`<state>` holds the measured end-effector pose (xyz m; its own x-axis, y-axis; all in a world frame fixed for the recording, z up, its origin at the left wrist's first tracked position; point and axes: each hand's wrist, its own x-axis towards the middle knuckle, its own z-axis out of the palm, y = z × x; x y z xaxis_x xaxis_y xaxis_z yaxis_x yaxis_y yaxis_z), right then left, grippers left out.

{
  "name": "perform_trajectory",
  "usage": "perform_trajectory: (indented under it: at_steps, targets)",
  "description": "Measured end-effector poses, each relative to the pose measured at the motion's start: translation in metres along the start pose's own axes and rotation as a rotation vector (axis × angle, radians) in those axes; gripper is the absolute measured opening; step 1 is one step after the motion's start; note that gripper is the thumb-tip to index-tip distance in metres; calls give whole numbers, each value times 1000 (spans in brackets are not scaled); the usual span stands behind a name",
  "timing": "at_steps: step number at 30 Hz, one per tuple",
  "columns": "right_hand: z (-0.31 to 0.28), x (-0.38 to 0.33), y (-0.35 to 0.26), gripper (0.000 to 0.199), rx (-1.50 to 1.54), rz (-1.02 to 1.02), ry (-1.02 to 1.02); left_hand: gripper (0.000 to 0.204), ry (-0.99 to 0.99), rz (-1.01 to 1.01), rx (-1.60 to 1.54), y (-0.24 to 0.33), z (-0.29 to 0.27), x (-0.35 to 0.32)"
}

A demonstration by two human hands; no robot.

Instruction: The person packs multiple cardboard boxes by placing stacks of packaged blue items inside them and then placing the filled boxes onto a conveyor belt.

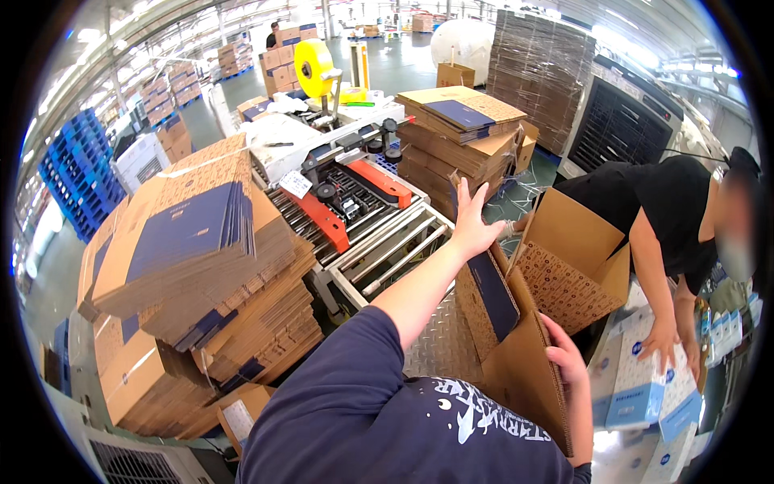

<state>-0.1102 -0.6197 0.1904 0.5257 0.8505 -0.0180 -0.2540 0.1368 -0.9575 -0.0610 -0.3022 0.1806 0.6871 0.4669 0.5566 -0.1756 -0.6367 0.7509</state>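
Note:
A partly unfolded cardboard box (524,375) with dark blue printed panels stands tilted in front of my body. My right hand (567,355) grips its near right edge, with the fingers curled over the cardboard. At the box's far end is my left hand (476,226), open with its fingers spread; whether the palm touches the cardboard cannot be told. Just to the right, another open carton (568,282) with a patterned flap tilts beside the box. Part of the box's lower side is hidden by my torso.
Flattened cartons (185,234) are piled high at left. A roller conveyor (387,250) with a tape machine (347,198) and yellow tape roll (313,68) stands ahead. More flat cartons (459,121) lie beyond. At right, a co-worker (653,202) bends over white-and-blue boxes (633,387).

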Motion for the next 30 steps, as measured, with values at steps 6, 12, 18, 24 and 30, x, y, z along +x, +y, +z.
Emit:
perform_trajectory:
  at_steps: [6, 12, 18, 24, 30]
  targets:
    - [-6, 7, -20, 74, -178, -35, 105, 90, -157, -5, -432, -33, -20, -7]
    - [-18, 17, -68, 49, -474, -197, 499, 88, -666, 86, -149, -7, -108, 27]
    - [-108, 100, -24, 42, -446, -355, 795, 78, -911, 244, -137, -7, -65, 53]
    - [-20, 141, -30, 48, -547, -143, 571, 66, -829, 415, 341, -31, -99, 66]
    - [-48, 107, -97, 29, -1488, 12, 485, 75, -890, 297, 387, -9, -143, 102]
